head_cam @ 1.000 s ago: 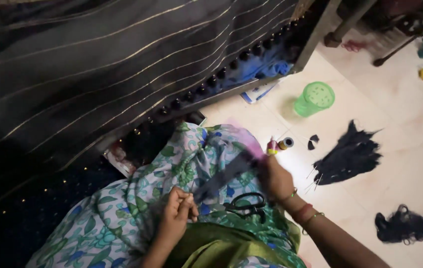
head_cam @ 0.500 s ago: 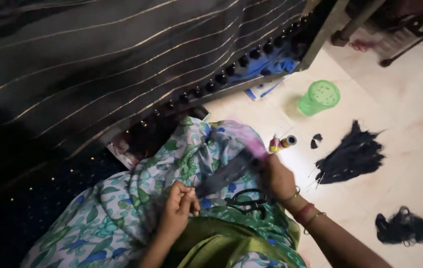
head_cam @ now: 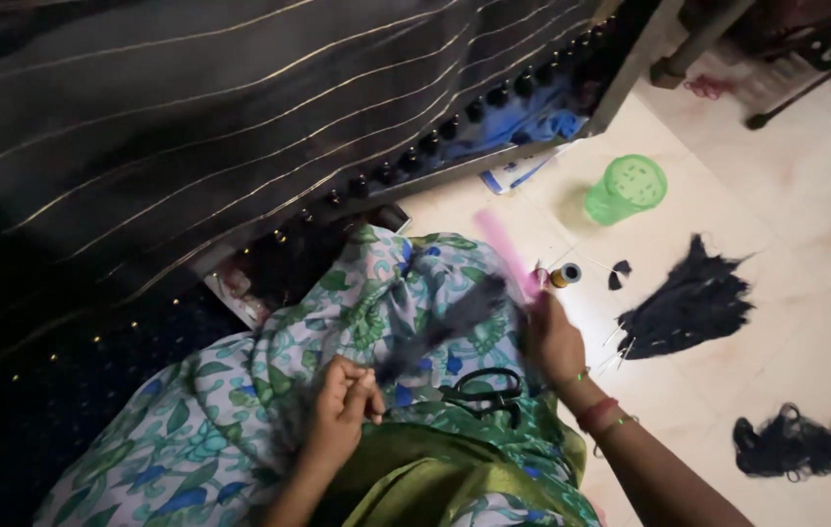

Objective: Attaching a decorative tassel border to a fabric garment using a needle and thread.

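Head view: the left hand [head_cam: 342, 405] rests on the floral green-and-blue printed fabric [head_cam: 337, 312] over the lap, its grip closed, pinching one end of a dark strand of hair [head_cam: 440, 332]. That strand runs diagonally across the fabric to the right hand [head_cam: 554, 337], whose grip is closed on the other end together with a pink comb [head_cam: 508, 252] that points up and away; the comb appears blurred. Black-handled scissors [head_cam: 482, 388] lie on the fabric between the two hands, touching neither. On the pale tiled floor [head_cam: 806, 244], a small spool [head_cam: 565, 275] sits just beside the right hand, a green plastic cup [head_cam: 625, 188] stands farther off, and two black hair bundles [head_cam: 690, 307] [head_cam: 786, 444] lie well apart.
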